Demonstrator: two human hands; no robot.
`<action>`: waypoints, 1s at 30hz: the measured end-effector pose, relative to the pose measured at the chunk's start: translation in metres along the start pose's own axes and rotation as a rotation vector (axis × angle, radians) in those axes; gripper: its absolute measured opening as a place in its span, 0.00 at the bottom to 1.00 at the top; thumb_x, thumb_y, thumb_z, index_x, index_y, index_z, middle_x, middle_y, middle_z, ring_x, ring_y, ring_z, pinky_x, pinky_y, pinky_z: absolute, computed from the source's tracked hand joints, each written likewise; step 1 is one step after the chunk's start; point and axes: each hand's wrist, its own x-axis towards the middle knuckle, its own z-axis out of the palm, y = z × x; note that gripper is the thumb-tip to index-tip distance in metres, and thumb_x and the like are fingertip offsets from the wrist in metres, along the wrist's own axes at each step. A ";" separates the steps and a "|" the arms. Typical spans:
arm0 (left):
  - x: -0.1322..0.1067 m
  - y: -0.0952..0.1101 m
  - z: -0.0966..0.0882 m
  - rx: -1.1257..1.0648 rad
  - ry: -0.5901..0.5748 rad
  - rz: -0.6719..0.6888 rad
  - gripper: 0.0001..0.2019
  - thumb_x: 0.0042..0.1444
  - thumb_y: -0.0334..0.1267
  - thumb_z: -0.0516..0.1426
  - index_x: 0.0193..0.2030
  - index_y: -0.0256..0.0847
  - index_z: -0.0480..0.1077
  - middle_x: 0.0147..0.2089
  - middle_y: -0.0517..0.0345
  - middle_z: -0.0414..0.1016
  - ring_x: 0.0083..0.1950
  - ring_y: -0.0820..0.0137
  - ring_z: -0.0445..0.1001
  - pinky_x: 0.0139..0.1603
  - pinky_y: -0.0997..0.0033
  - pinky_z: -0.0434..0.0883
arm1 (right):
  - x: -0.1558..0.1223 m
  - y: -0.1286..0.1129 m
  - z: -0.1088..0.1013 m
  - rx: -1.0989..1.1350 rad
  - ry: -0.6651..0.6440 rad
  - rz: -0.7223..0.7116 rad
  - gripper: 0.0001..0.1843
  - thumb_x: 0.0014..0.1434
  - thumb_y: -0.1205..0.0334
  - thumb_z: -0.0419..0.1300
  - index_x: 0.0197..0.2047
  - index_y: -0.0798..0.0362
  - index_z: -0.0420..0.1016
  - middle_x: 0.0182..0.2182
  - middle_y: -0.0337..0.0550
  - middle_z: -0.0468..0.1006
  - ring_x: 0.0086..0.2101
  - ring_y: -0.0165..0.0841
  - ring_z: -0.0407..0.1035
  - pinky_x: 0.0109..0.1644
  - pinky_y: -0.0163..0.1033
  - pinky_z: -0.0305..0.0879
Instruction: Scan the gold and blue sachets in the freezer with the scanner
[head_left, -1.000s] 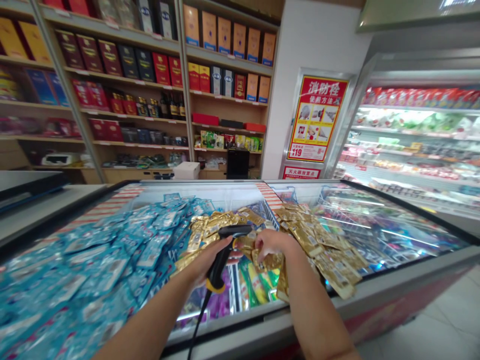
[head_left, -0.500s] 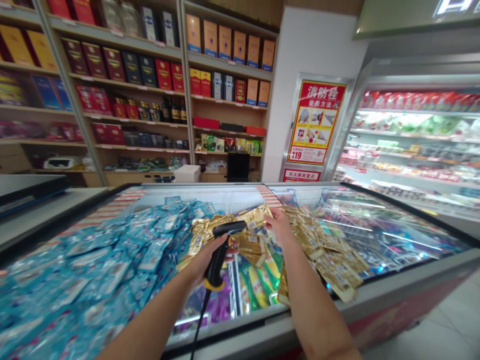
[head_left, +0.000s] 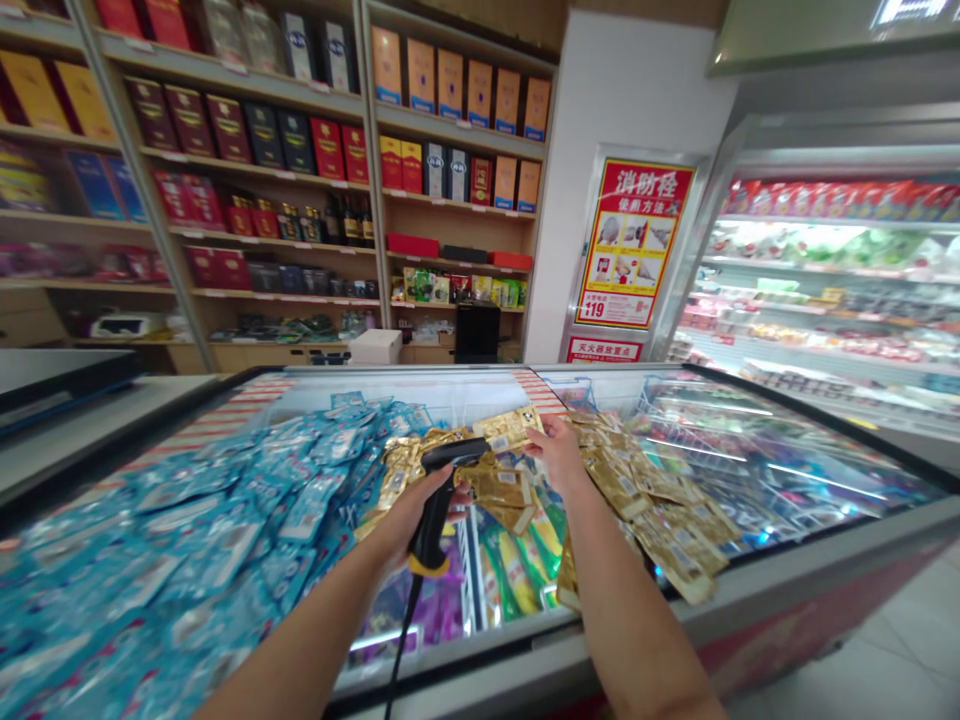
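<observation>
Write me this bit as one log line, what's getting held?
left grip: black scanner | right grip: gold packet | blue packets: heaped at left

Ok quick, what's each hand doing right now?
Left hand: closed around the black handheld scanner.
Right hand: holding a gold packet by its edge.

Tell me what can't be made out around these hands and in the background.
In the head view:
Left hand: some fingers partly hidden behind the scanner.
Cord: cut off by the bottom edge.
Gold packet in the right hand: small print unreadable.
Blue packets: lower ones buried under the top ones.
Goods at far right: blurred.
</observation>
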 end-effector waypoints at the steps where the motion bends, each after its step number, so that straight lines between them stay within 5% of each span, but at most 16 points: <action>1: 0.000 0.000 0.000 -0.003 0.001 0.001 0.15 0.53 0.46 0.59 0.38 0.34 0.72 0.40 0.46 0.78 0.40 0.61 0.78 0.43 0.62 0.75 | 0.000 0.000 0.000 0.011 -0.004 0.008 0.19 0.40 0.58 0.68 0.34 0.53 0.66 0.28 0.37 0.74 0.22 0.28 0.69 0.30 0.38 0.72; 5: 0.003 -0.001 -0.002 -0.031 0.017 -0.008 0.15 0.53 0.45 0.59 0.41 0.35 0.72 0.43 0.45 0.78 0.41 0.61 0.78 0.43 0.63 0.75 | -0.004 0.004 0.005 0.047 -0.059 0.112 0.19 0.44 0.64 0.66 0.39 0.52 0.65 0.28 0.38 0.76 0.25 0.32 0.73 0.33 0.40 0.73; 9: 0.009 -0.004 -0.006 -0.069 -0.002 -0.007 0.16 0.54 0.45 0.58 0.43 0.35 0.72 0.45 0.46 0.77 0.42 0.62 0.78 0.46 0.64 0.74 | -0.013 0.019 0.020 -0.136 -0.147 0.216 0.13 0.48 0.67 0.62 0.39 0.55 0.69 0.20 0.36 0.73 0.19 0.31 0.70 0.22 0.33 0.66; 12: 0.015 -0.007 -0.009 -0.083 -0.014 -0.014 0.16 0.54 0.45 0.58 0.43 0.34 0.73 0.47 0.45 0.77 0.44 0.63 0.77 0.49 0.67 0.73 | -0.018 0.030 0.033 -0.248 -0.171 0.169 0.12 0.45 0.68 0.64 0.35 0.54 0.72 0.22 0.36 0.74 0.15 0.27 0.65 0.17 0.32 0.60; 16: 0.022 -0.010 -0.013 -0.092 -0.064 -0.050 0.18 0.55 0.46 0.57 0.45 0.34 0.73 0.48 0.45 0.77 0.49 0.64 0.76 0.48 0.73 0.72 | -0.013 0.019 0.034 -0.180 -0.087 0.080 0.11 0.44 0.65 0.64 0.35 0.53 0.73 0.26 0.37 0.75 0.20 0.28 0.69 0.23 0.34 0.65; 21: 0.021 -0.007 -0.010 -0.103 -0.060 -0.045 0.15 0.56 0.43 0.57 0.42 0.32 0.74 0.48 0.43 0.77 0.44 0.64 0.78 0.46 0.72 0.74 | -0.004 -0.038 -0.009 -0.250 -0.034 -0.089 0.19 0.46 0.54 0.64 0.40 0.56 0.74 0.24 0.39 0.76 0.23 0.30 0.69 0.25 0.34 0.64; 25: 0.017 -0.003 -0.005 -0.121 -0.029 -0.020 0.12 0.57 0.39 0.57 0.39 0.31 0.73 0.43 0.44 0.78 0.36 0.66 0.79 0.44 0.70 0.75 | -0.034 -0.071 -0.065 -0.729 -0.282 -0.084 0.25 0.43 0.54 0.67 0.45 0.54 0.76 0.39 0.46 0.79 0.36 0.37 0.73 0.41 0.42 0.67; 30: 0.014 -0.005 -0.003 -0.125 -0.058 -0.005 0.10 0.57 0.38 0.57 0.40 0.32 0.73 0.39 0.46 0.79 0.34 0.68 0.79 0.42 0.70 0.76 | -0.087 -0.064 -0.113 -1.381 -0.419 0.075 0.47 0.33 0.55 0.73 0.59 0.51 0.66 0.55 0.53 0.69 0.53 0.48 0.64 0.55 0.48 0.58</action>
